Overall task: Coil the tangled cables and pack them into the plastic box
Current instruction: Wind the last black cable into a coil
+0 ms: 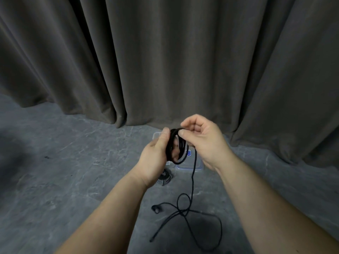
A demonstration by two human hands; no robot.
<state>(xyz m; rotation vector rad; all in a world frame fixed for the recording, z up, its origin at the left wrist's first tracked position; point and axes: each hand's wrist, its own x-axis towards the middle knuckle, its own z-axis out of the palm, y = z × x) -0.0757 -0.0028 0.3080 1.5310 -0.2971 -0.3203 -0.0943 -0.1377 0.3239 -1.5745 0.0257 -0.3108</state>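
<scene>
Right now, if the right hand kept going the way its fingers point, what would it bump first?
Probably the black cable coil held by the left hand; the right hand already pinches its top loop.

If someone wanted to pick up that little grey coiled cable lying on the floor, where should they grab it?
Probably across the bundled strands of the grey coiled cable, pinching from above. It lies flat on the floor beside the plastic box, so its loops are reachable only from the top; the left hand partly hides it.
</scene>
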